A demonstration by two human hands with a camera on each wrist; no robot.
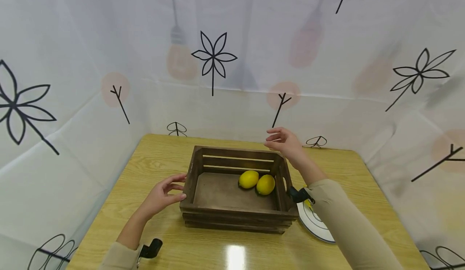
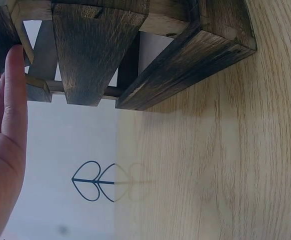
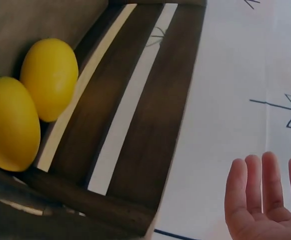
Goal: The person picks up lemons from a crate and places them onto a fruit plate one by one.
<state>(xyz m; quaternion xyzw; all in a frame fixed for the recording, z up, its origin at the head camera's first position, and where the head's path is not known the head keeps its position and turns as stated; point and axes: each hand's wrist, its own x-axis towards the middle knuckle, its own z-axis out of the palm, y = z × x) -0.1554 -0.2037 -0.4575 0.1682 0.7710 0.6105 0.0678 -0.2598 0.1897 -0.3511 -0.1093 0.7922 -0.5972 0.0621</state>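
A dark brown slatted wooden crate (image 1: 239, 217) stands upright on the table. Inside it, toward the right, two lemons (image 1: 248, 179) lie side by side; in the right wrist view a lemon (image 3: 49, 79) sits near the slatted long wall. My left hand (image 1: 164, 195) is at the crate's left end, fingers extended along the slats; whether they touch cannot be told for sure. Over the back right corner my right hand (image 1: 287, 144) hovers with loosely bent fingers and holds nothing. Its fingers (image 3: 272, 185) appear apart from the crate in the right wrist view.
Right of the crate, a white plate (image 1: 317, 225) with a dark rim is partly hidden by my right sleeve (image 1: 348, 221). Something yellow (image 1: 309, 204) shows on it. The wooden table (image 1: 174, 241) is bounded by a patterned white cloth (image 1: 239, 112) at the back and sides.
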